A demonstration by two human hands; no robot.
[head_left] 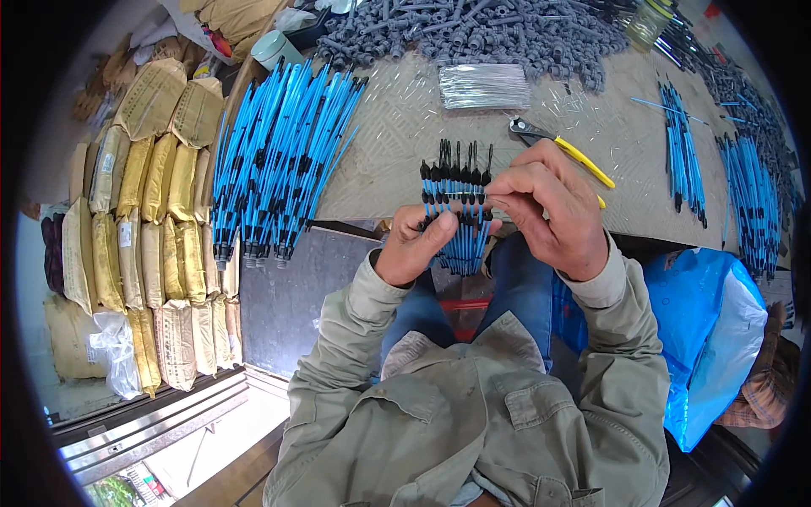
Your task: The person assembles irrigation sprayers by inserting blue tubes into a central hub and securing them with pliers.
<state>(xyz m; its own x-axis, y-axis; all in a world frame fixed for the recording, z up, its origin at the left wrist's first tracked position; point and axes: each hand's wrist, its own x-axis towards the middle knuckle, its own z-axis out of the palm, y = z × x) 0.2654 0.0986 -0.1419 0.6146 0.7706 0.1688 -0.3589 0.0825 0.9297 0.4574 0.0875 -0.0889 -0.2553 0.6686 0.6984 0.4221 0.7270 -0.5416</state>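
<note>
In front of my lap, at the table's near edge, my left hand (422, 241) is closed around a flat row of thin blue rods (460, 253) with black fittings and black tips. The tips point away from me. My right hand (545, 203) pinches with thumb and forefinger at the right side of the row. A thin silvery wire (465, 196) lies across the rods just below the black fittings and runs to those fingertips. Beyond my right hand lie cutting pliers (566, 152) with yellow handles. A stack of straight silvery wires (484, 87) rests farther back.
Many blue rods (283, 160) are piled at the table's left. Grey plastic fittings (473, 29) heap along the back. More blue rods (683, 156) lie right. Brown packages (160, 177) are stacked far left. A blue bag (688, 321) and another person's sleeve (764, 384) are at right.
</note>
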